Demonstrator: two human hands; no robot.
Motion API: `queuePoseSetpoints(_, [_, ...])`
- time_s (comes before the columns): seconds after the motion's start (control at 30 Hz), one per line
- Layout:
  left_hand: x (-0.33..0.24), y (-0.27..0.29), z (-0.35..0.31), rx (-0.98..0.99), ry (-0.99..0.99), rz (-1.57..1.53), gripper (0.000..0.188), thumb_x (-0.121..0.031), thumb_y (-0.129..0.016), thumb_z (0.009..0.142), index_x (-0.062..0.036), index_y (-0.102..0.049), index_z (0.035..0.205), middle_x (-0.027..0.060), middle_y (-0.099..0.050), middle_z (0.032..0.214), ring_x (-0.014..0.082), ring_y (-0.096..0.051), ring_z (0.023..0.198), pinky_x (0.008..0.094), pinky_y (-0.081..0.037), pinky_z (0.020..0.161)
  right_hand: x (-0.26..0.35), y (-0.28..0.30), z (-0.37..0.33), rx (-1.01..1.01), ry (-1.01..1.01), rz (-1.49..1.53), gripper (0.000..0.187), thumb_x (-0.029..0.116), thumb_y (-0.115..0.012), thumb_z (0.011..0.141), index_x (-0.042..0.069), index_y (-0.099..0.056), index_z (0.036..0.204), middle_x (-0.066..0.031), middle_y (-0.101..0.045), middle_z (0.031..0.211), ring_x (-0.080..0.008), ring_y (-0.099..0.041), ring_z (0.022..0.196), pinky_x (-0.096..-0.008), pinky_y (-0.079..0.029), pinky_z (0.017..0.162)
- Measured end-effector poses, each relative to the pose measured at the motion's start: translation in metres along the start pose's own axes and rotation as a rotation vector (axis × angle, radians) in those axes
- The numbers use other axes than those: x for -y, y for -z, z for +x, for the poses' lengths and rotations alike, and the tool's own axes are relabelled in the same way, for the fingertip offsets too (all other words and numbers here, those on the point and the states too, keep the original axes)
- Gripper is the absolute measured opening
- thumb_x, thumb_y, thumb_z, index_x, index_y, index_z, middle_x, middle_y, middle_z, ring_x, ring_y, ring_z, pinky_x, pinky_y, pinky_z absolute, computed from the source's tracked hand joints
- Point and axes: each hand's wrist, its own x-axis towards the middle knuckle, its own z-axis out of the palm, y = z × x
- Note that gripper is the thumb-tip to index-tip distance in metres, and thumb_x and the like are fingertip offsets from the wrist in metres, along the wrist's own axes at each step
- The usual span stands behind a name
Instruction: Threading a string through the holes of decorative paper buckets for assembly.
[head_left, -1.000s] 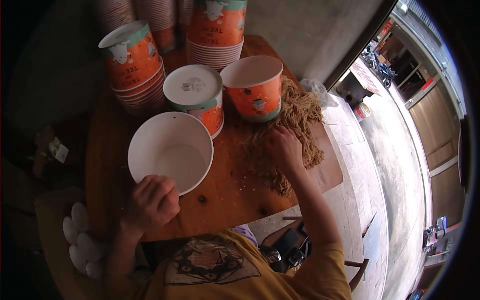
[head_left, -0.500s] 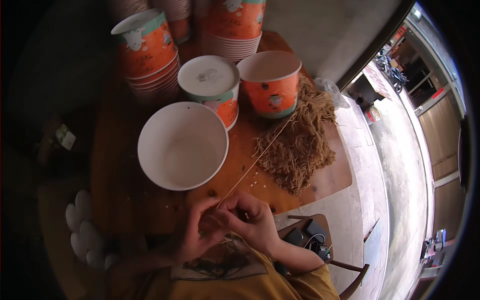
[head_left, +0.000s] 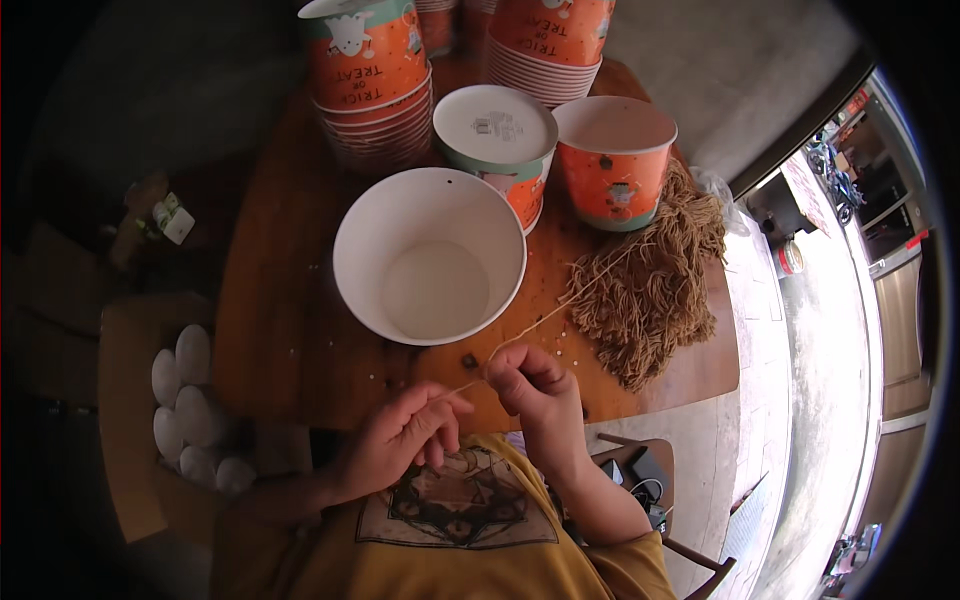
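A thin tan string (head_left: 543, 318) runs from a shaggy bundle of brown cords (head_left: 650, 290) on the table to my hands. My right hand (head_left: 540, 395) pinches it between thumb and index finger, near the table's front edge. To the left and slightly lower, my left hand (head_left: 410, 430) holds the short end, its fingers loosely curled. Just beyond both hands, an open white-lined paper bucket (head_left: 430, 285) tilts its mouth toward me, with a small hole near its far rim. Neither hand touches the bucket.
Behind stand an upside-down bucket (head_left: 496, 125), an upright orange bucket (head_left: 615, 180), and stacks of orange buckets (head_left: 370, 80) at the back. White rounded objects (head_left: 200, 415) sit in a cardboard box (head_left: 130, 440) at left. A chair (head_left: 650, 460) with dark items stands right of me.
My hands have moved apart, and a short length of string now shows between them. The view has shifted, so the table and buckets sit further right.
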Motion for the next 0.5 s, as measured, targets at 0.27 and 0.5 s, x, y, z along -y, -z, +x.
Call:
queuePoseSetpoints(0.27, [0.001, 0.005, 0.001, -0.008, -0.024, 0.260, 0.021, -0.013, -0.048, 0.102, -0.0021, -0.057, 0.118, 0.0075, -0.063, 0.079, 0.0149, -0.063, 0.066, 0.0273, -0.051, 0.061, 0.015, -0.005, -0.009, -0.002, 0.814, -0.953, 0.030, 0.005, -0.074, 0.080, 0.002, -0.062, 0.108, -0.0121, -0.064, 0.101, -0.0301, -0.064, 0.086, -0.0371, -0.053, 0.076])
queuePoseSetpoints(0.5, [-0.033, 0.019, -0.009, -0.039, -0.257, 0.898, 0.013, -0.010, -0.059, 0.091, -0.0004, -0.056, 0.100, 0.0222, -0.065, 0.081, 0.0409, -0.065, 0.077, 0.0495, -0.051, 0.064, -0.001, -0.022, -0.003, 0.244, 0.741, -1.033, 0.032, 0.011, -0.073, 0.084, 0.003, -0.062, 0.112, -0.0115, -0.058, 0.092, -0.0312, -0.063, 0.075, -0.0394, -0.053, 0.065])
